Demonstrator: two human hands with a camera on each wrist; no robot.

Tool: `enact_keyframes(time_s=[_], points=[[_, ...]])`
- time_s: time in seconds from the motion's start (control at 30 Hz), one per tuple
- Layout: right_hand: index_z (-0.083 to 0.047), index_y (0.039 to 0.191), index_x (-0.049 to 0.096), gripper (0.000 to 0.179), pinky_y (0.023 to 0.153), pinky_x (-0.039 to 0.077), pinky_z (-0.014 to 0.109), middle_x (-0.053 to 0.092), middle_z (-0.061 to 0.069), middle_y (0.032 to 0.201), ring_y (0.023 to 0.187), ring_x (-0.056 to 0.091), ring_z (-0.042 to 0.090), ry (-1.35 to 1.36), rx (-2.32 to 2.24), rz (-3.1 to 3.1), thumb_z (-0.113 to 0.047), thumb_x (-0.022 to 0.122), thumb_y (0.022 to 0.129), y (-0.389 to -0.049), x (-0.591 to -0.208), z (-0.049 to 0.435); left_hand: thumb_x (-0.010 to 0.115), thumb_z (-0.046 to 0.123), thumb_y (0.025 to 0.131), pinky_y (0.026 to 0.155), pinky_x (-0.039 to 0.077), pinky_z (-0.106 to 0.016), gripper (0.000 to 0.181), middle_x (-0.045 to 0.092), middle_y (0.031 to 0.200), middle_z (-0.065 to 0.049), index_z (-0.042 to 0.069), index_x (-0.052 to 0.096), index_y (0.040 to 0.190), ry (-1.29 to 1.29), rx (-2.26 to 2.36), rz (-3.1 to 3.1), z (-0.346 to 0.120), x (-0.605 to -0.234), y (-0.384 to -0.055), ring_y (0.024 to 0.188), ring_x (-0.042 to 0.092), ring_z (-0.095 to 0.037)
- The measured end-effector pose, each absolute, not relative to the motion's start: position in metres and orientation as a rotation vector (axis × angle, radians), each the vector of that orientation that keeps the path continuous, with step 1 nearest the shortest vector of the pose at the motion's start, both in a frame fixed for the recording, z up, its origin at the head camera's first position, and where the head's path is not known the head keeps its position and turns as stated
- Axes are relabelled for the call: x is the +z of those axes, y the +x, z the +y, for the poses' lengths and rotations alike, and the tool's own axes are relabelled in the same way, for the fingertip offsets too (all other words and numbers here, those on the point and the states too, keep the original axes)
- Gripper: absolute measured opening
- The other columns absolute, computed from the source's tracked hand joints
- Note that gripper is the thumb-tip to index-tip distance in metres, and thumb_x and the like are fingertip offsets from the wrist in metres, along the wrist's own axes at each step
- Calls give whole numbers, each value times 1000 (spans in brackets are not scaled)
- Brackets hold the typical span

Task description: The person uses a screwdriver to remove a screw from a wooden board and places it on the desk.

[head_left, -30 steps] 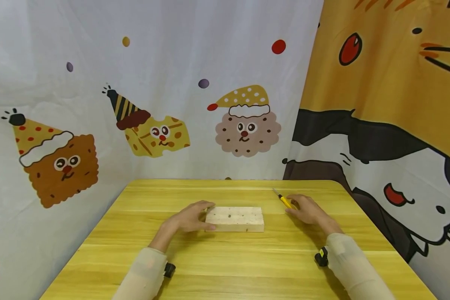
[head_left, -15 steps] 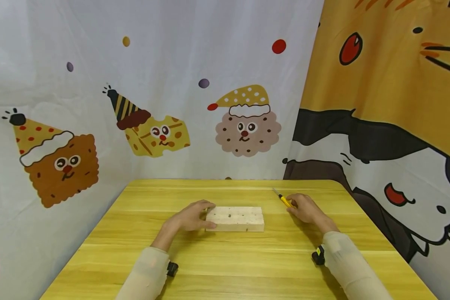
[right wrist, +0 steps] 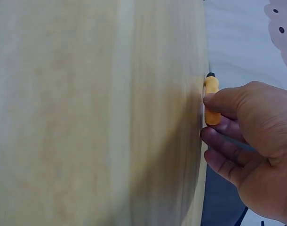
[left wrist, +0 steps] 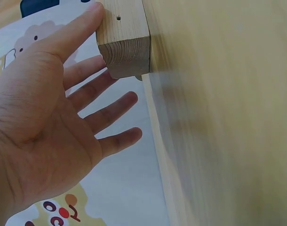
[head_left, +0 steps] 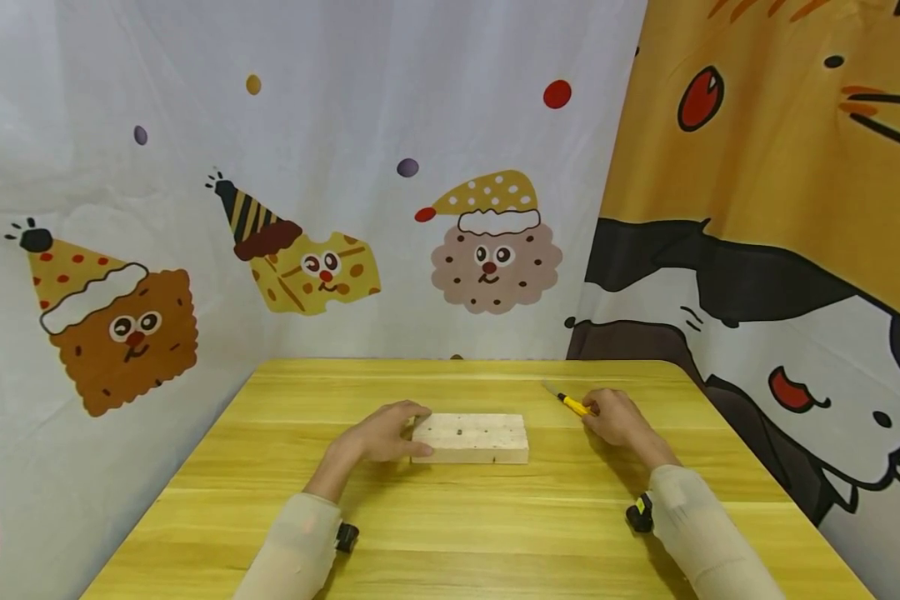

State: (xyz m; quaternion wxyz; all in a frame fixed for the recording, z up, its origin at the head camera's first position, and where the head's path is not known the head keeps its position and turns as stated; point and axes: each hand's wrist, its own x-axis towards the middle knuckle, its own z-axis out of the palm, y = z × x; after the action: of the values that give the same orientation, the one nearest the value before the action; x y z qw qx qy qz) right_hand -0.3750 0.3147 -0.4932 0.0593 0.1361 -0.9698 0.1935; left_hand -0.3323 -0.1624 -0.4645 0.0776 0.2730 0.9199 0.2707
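Observation:
A pale wooden block (head_left: 471,432) with several small holes or specks on its top lies flat in the middle of the table. My left hand (head_left: 378,435) holds its left end, thumb on the near side and fingertips at the far side. In the left wrist view, the ring and little fingers (left wrist: 117,141) stretch out free of the block. To the right, my right hand (head_left: 617,417) pinches the butt of a yellow-handled screwdriver (head_left: 574,405) between thumb and fingers. Its thin shaft points to the far left. In the right wrist view, the handle (right wrist: 211,113) shows, with the shaft hidden.
The wood-grain table (head_left: 450,533) reaches back to a white curtain (head_left: 330,100) printed with cartoon food. At the right hangs a cartoon animal curtain (head_left: 780,183). Each wrist wears a small black camera (head_left: 640,513).
My right hand has shifted slightly right, its fingers drawing together on the end of the screwdriver's handle. The screwdriver has turned a little. My left hand and the block stay almost still.

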Motion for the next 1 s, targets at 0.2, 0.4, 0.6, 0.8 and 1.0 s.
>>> enact_keyframes(time_s=[0.2,0.4,0.6,0.8,1.0], points=[[7,124,80,25,90,68,57,82,24,114,101,77,38,385,671,-2869,-7,76,103,-371,-491,318,85,42,103,127,51,-64,74,61,166,-16,5,59,162,791,829,2761,-159,-462,-330,155,57,-42],[3,124,81,23,90,69,56,83,24,118,105,79,40,285,876,-2738,-12,73,109,-366,-485,315,87,39,102,128,50,-64,74,61,166,-17,5,59,161,743,850,2764,-156,-461,-329,155,57,-42],[2,128,81,27,78,67,34,81,28,123,109,80,46,174,1018,-2565,-18,73,112,-362,-472,306,87,37,102,126,52,-62,73,63,163,-17,5,59,162,724,838,2772,-155,-462,-328,152,60,-41],[-2,134,79,32,74,57,10,81,26,128,112,81,41,167,1146,-2457,-25,74,113,-355,-453,291,87,36,102,127,52,-63,74,62,164,-17,5,58,163,688,858,2769,-154,-460,-325,154,59,-42],[-4,132,79,30,77,60,7,81,24,123,98,77,0,236,1322,-2311,-24,79,109,-348,-441,268,87,37,102,128,50,-64,75,61,166,-17,6,57,164,666,860,2772,-153,-460,-324,156,57,-42]])
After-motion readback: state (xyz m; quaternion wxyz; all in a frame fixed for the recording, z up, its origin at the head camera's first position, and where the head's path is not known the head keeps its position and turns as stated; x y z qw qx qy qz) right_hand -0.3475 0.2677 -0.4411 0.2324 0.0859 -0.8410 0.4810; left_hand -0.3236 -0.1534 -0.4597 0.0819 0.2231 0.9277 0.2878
